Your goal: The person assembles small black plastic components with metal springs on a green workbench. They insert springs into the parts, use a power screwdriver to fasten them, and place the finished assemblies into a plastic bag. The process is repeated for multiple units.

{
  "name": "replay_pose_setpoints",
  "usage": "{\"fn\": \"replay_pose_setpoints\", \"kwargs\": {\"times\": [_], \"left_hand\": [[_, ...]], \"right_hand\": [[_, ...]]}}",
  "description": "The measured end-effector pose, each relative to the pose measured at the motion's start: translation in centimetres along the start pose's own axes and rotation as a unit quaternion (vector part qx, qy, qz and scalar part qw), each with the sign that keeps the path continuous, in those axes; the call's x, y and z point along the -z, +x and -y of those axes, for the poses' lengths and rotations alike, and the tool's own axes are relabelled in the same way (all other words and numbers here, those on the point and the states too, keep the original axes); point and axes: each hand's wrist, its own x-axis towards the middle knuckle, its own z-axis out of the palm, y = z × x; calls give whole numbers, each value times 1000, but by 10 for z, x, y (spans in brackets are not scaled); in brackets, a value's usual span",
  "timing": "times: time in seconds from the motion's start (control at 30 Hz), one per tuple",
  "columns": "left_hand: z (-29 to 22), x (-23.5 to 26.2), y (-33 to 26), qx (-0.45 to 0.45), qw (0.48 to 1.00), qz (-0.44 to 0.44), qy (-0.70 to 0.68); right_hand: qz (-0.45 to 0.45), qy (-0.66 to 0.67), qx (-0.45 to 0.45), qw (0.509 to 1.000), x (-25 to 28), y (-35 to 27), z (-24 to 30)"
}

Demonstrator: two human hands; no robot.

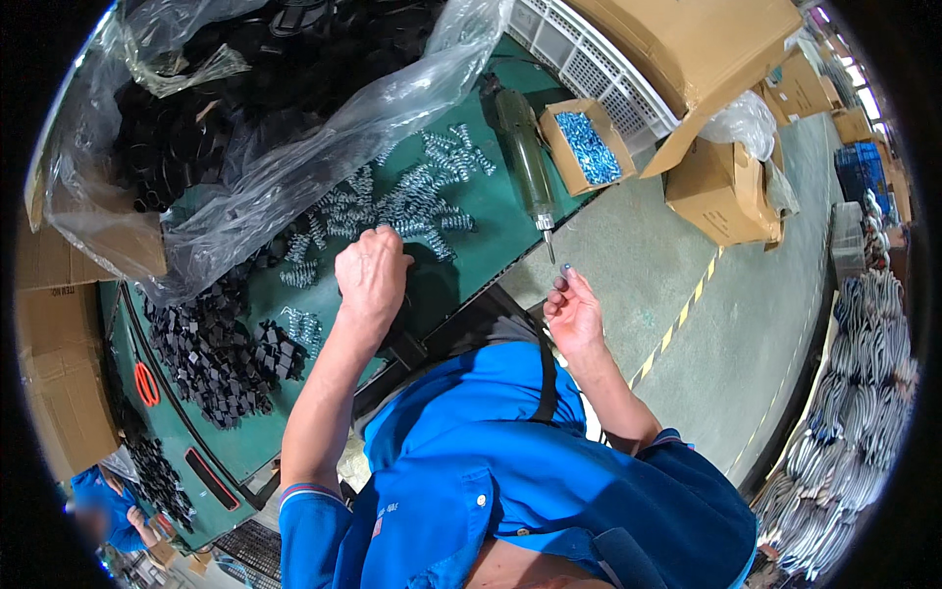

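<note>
Clear-plastic-lined box (226, 236): beyond and left of my left hand (371, 282), heaped with black plastic parts (177, 147), the liner spilling toward my knuckles.
Orange-red looped handles (147, 385): well out to the left, past the black heap.
Small flat black pieces (211, 344): a loose heap left of my left wrist.
Left grip: knuckles up, fingers curled narrow at the near edge of the silver coiled metal springs (417, 196); anything inside is hidden, so I can't tell. Sorting or picking up springs, I'd judge.
Green-bodied power driver (520, 147): lying between my hands, farther out, its metal bit (550, 245) aimed at my right hand (573, 314).
Right grip: palm up, thumb and fingers nearly together, just beside that bit; can't tell whether something tiny is pinched. Any move here calls for fingertips clear of the bit.
Small open cardboard box (554, 155): beyond my right hand, loaded with blue-and-silver screw-like pieces (587, 147).
Grey slatted plastic crate (589, 64): farther beyond; contents hidden from me.
Brown carton (721, 196): right of and beyond my right hand, clear plastic bag (741, 123) bulging out.
</note>
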Motion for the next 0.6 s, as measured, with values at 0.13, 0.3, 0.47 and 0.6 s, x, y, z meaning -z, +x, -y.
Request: {"fn": "replay_pose_setpoints", "kwargs": {"times": [0.13,0.3,0.47,0.6], "left_hand": [[5,4,-3,-36,999,-16,5],[10,9,-11,23,998,-52,-29],[33,35,-35,93,943,-105,-303],[61,31,-58,108,893,-115,-421]], "right_hand": [[-2,-11,-23,1000,-8,-8,-10],[1,-18,-34,999,-13,-8,-11],[11,0,-36,999,-13,-5,-13],[54,-62,-3,997,-13,-7,-10]]}}
